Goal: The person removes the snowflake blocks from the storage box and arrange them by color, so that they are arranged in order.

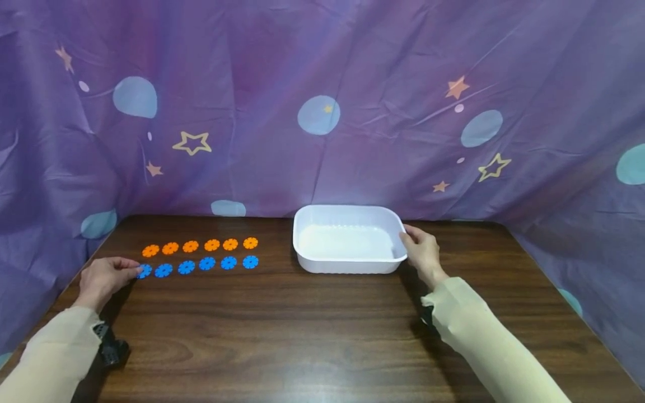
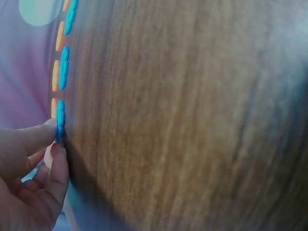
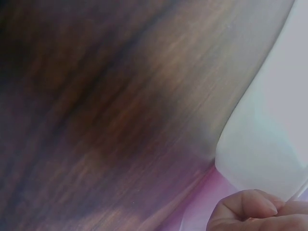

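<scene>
On the left of the table, my left hand [image 1: 107, 278] has its thumb and index finger at the edge of the leftmost blue flower-shaped disc [image 1: 144, 271]. In the left wrist view the fingertips pinch that blue disc [image 2: 60, 118], which still lies in line with the others. Several more blue discs [image 1: 186, 267] run to the right in a row, and behind them is a row of orange discs [image 1: 190, 246]. My right hand [image 1: 422, 251] grips the right rim of a white plastic basin [image 1: 347, 267], thumb over the edge. Nothing lies inside the basin.
The brown wooden table [image 1: 282, 330] reaches back to a purple curtain [image 1: 262, 112] with stars and pale blue spots. A dark wrist camera [image 1: 113, 347] hangs under the left sleeve, close above the tabletop.
</scene>
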Demonstrator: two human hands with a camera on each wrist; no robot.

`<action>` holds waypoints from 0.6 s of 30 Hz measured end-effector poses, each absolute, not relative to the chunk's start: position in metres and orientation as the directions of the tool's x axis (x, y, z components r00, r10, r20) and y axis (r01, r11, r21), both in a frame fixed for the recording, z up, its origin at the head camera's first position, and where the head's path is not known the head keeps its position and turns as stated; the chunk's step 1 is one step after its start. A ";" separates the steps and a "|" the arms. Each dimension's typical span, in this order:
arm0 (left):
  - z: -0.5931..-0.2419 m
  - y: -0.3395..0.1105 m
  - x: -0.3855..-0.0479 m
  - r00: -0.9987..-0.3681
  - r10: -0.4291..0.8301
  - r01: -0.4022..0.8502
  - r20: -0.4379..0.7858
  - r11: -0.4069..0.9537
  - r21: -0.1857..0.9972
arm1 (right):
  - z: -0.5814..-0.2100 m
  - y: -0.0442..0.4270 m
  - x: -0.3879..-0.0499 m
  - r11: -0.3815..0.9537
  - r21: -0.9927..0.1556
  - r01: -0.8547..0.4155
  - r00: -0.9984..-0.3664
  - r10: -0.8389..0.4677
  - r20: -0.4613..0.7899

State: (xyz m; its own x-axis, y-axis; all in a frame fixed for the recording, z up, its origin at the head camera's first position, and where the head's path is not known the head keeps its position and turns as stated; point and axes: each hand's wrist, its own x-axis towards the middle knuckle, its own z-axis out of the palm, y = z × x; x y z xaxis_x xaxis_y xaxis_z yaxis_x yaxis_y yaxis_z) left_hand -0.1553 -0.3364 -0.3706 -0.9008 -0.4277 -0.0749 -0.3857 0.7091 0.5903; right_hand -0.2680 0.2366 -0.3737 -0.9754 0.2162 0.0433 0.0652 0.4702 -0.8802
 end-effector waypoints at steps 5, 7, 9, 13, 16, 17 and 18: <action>-0.375 -0.338 -0.154 -0.922 -0.388 -0.319 0.002 0.762 0.564 | -0.375 0.236 -0.267 0.399 -0.917 0.028 -0.980 0.190 0.053; -0.376 -0.339 -0.154 -0.924 -0.381 -0.305 0.020 0.770 0.560 | -0.375 0.236 -0.266 0.334 -0.943 -0.003 -0.983 0.172 0.064; -0.377 -0.339 -0.155 -0.924 -0.381 -0.306 0.019 0.770 0.560 | -0.375 0.236 -0.264 0.286 -0.958 -0.012 -0.985 0.162 0.060; -0.378 -0.339 -0.157 -0.921 -0.389 -0.323 -0.007 0.753 0.573 | -0.374 0.238 -0.263 0.270 -0.962 0.039 -0.983 0.183 0.011; -0.378 -0.338 -0.159 -0.904 -0.426 -0.356 -0.032 0.711 0.607 | -0.370 0.242 -0.264 0.371 -0.925 0.083 -0.978 0.209 -0.004; -0.378 -0.338 -0.160 -0.899 -0.437 -0.362 -0.029 0.705 0.610 | -0.368 0.243 -0.264 0.413 -0.907 0.086 -0.975 0.220 0.008; -0.377 -0.337 -0.160 -0.895 -0.446 -0.364 -0.019 0.704 0.610 | -0.365 0.245 -0.265 0.452 -0.889 0.075 -0.975 0.222 0.030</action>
